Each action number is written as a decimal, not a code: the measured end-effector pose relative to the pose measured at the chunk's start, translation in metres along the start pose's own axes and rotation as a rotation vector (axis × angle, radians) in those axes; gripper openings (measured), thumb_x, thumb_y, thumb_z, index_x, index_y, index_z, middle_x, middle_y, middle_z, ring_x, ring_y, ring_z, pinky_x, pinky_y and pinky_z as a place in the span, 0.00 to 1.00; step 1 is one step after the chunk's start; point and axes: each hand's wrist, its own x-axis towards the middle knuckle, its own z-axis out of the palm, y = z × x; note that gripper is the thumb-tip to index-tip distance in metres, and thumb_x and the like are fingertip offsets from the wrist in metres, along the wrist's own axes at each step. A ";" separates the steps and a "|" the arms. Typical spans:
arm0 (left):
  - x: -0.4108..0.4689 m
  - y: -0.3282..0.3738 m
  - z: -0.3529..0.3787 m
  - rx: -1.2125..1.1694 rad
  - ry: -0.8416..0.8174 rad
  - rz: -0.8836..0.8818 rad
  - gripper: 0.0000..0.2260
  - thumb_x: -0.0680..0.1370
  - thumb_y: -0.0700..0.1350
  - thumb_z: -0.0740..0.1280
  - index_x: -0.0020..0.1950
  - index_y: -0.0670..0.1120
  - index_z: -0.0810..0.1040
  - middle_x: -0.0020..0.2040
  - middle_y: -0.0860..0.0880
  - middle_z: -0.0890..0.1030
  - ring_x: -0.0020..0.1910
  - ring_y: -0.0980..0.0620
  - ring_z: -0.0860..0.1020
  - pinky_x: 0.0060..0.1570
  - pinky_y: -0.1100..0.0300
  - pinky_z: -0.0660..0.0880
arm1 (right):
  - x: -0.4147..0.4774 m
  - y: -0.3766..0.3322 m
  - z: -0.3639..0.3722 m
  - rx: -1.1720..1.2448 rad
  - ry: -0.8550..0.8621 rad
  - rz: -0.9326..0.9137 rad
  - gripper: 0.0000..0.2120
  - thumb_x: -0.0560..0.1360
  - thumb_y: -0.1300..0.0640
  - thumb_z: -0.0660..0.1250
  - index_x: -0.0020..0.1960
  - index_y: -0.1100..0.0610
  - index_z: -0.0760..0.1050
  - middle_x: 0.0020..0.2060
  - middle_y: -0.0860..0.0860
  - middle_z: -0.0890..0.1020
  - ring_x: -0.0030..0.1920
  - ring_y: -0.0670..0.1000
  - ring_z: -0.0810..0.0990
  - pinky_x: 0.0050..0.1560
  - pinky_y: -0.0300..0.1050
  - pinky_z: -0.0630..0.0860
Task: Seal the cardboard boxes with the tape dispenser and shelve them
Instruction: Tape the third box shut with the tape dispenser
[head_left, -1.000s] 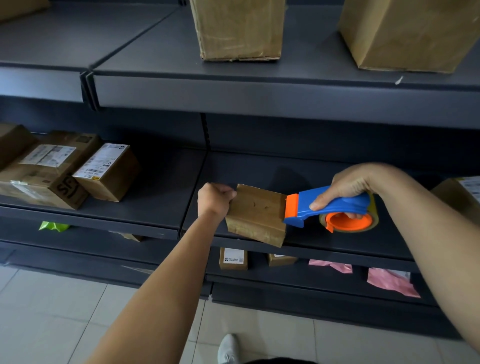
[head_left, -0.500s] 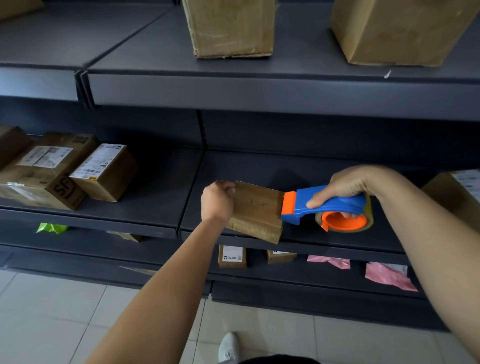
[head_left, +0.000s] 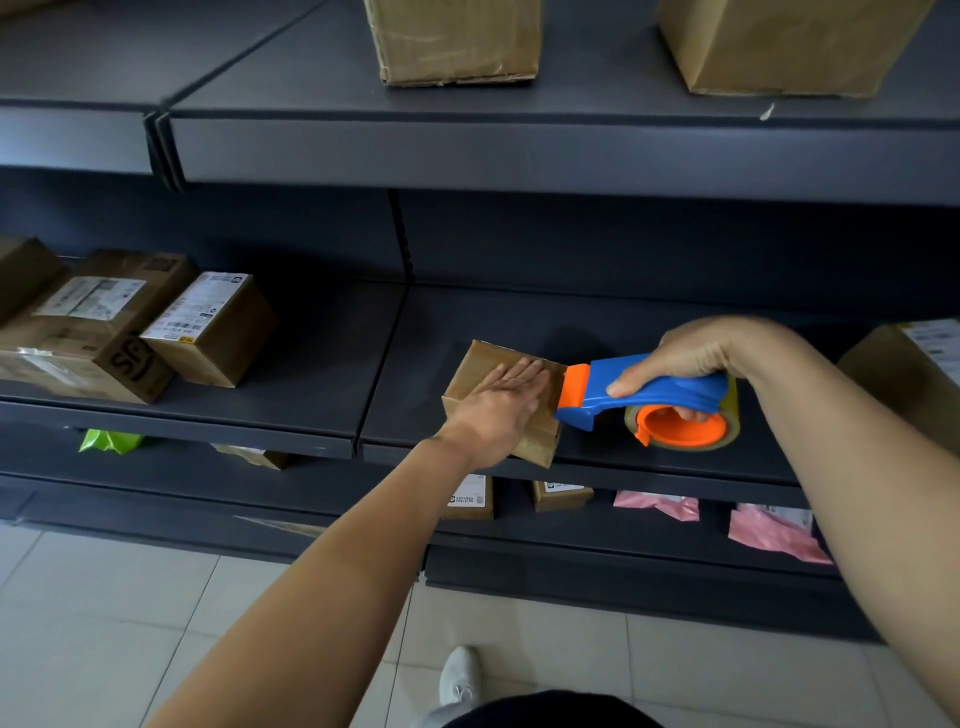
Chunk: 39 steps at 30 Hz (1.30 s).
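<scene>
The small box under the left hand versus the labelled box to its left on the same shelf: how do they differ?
The small box shows no shipping label on its visible faces; the labelled box carries a white one on top. The small box is pressed flat under the left hand, with the tape dispenser in the right hand at its edge; the labelled box is untouched, beside a larger box. Both are brown cardboard on the middle shelf.
</scene>
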 end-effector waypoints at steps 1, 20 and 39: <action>0.001 0.002 0.001 -0.019 -0.020 0.005 0.21 0.85 0.44 0.47 0.79 0.46 0.50 0.79 0.52 0.47 0.77 0.59 0.42 0.72 0.65 0.35 | 0.001 0.001 0.002 0.012 0.001 -0.002 0.23 0.68 0.38 0.71 0.39 0.60 0.78 0.26 0.55 0.81 0.25 0.49 0.79 0.33 0.40 0.77; 0.009 -0.020 -0.016 -0.103 -0.115 -0.054 0.22 0.84 0.45 0.52 0.78 0.50 0.53 0.79 0.56 0.50 0.76 0.61 0.42 0.69 0.66 0.34 | -0.015 0.073 0.048 0.174 0.001 0.101 0.27 0.61 0.35 0.76 0.40 0.60 0.80 0.28 0.52 0.83 0.25 0.49 0.79 0.27 0.37 0.71; -0.001 -0.022 -0.025 -0.283 0.041 -0.219 0.38 0.74 0.56 0.69 0.78 0.54 0.52 0.79 0.48 0.46 0.78 0.51 0.41 0.75 0.51 0.38 | -0.007 0.047 0.030 0.182 0.018 0.069 0.23 0.66 0.38 0.73 0.40 0.60 0.79 0.27 0.54 0.82 0.26 0.49 0.80 0.32 0.41 0.77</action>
